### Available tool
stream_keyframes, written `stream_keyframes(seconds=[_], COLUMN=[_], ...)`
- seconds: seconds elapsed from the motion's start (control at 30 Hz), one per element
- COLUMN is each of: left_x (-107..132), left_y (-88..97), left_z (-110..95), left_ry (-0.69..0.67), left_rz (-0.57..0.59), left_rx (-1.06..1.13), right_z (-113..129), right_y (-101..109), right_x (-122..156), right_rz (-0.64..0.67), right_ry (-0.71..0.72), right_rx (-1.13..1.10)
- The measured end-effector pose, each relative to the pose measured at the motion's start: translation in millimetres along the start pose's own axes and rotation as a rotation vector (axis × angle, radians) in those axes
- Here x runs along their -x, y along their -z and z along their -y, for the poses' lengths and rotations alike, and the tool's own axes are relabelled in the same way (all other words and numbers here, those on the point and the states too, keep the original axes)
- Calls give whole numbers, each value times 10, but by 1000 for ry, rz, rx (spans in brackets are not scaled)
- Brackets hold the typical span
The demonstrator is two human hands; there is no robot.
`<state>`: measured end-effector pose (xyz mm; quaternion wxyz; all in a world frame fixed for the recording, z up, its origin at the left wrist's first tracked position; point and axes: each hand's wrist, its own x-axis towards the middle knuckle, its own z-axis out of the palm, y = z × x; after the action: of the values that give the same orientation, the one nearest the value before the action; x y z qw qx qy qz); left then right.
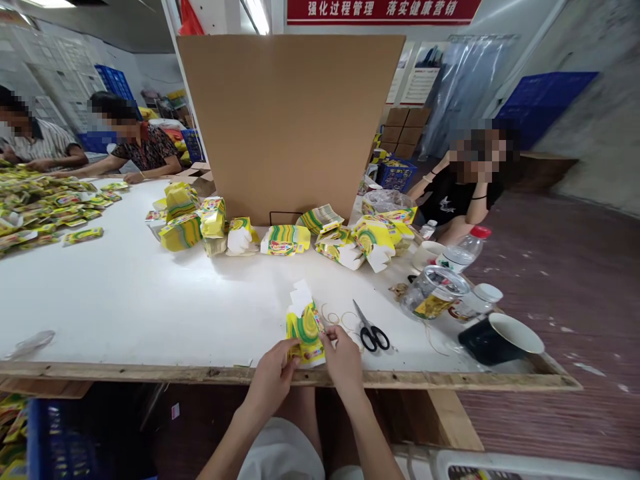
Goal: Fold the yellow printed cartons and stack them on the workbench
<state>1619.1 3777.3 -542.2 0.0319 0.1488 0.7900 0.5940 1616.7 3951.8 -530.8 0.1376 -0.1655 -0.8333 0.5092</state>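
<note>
A flat yellow-and-green printed carton (304,327) with white flaps lies at the near edge of the white table (125,300). My left hand (273,373) grips its lower left edge with curled fingers. From the right, my right hand (343,357) pinches the carton's side. Loose rubber bands (334,316) lie just right of the carton, with black-handled scissors (371,328) beyond them.
A row of folded yellow cartons (280,239) stands before a tall cardboard sheet (290,120). A pile of flat cartons (45,207) covers the far left. A glass jar (434,292), bottle (465,248) and black bowl (500,337) sit right. Three people sit around the table.
</note>
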Motion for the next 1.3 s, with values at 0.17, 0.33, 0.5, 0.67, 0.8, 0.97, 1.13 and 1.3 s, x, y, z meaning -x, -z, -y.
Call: stream_keyframes(seconds=[0.17, 0.33, 0.5, 0.67, 0.8, 0.97, 1.13, 1.3], left_x=[-12, -8, 23, 44, 45, 56, 68, 72], left_y=[9, -3, 2, -47, -109, -131, -118, -117], left_z=[-170, -361, -405, -384, -375, -361, -315, -297], left_ry=[150, 317, 317, 310, 292, 277, 271, 274], left_rz=[-143, 117, 252, 139, 76, 18, -45, -73], left_rx=[532, 1022, 1136, 1024, 934, 813, 730, 711], right_z=[84, 162, 160, 210, 210, 145, 149, 146], right_y=[98, 66, 95, 118, 72, 31, 17, 1], right_x=[254, 529, 591, 615, 650, 684, 726, 756], right_rz=[43, 199, 214, 231, 189, 145, 179, 182], right_ry=[-39, -196, -195, -168, -180, -156, -120, -94], right_rx=[-237, -681, -685, -533, -564, -533, -480, -449])
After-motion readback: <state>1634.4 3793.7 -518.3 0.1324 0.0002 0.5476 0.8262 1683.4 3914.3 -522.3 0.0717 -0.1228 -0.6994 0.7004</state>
